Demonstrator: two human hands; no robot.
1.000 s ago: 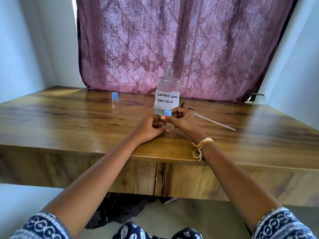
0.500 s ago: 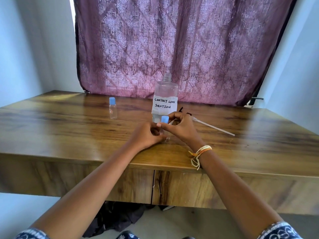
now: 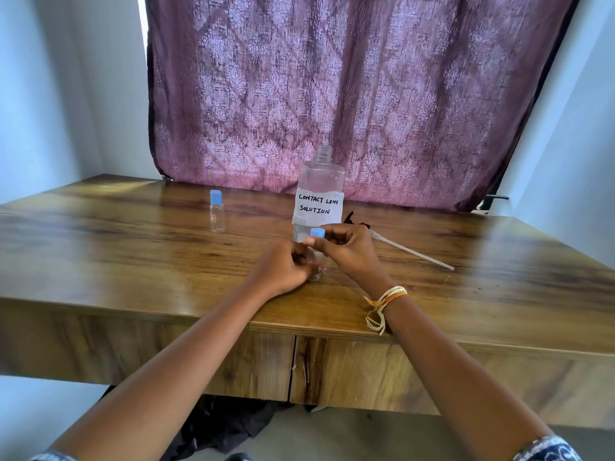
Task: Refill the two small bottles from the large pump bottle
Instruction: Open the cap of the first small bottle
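Observation:
A large clear bottle (image 3: 320, 191) labelled "Contact Lens Solution" stands uncapped at the table's middle, its neck open. Its pump head with a long white tube (image 3: 412, 251) lies on the table to the right. In front of it, my left hand (image 3: 283, 271) grips a small clear bottle (image 3: 318, 261) standing on the table, mostly hidden by my fingers. My right hand (image 3: 346, 249) pinches that bottle's blue cap (image 3: 317, 233) at the top. A second small bottle (image 3: 217, 211) with a blue cap stands alone further left.
The wooden table (image 3: 133, 261) has a front edge just below my wrists. A purple patterned curtain (image 3: 349, 94) hangs behind it. Pale walls close both sides. Dark cloth (image 3: 226, 424) lies on the floor under the table.
Both hands stay on the small bottle and its cap, in nearly the same grip. The camera tilted up a little, so everything sits slightly lower in the view.

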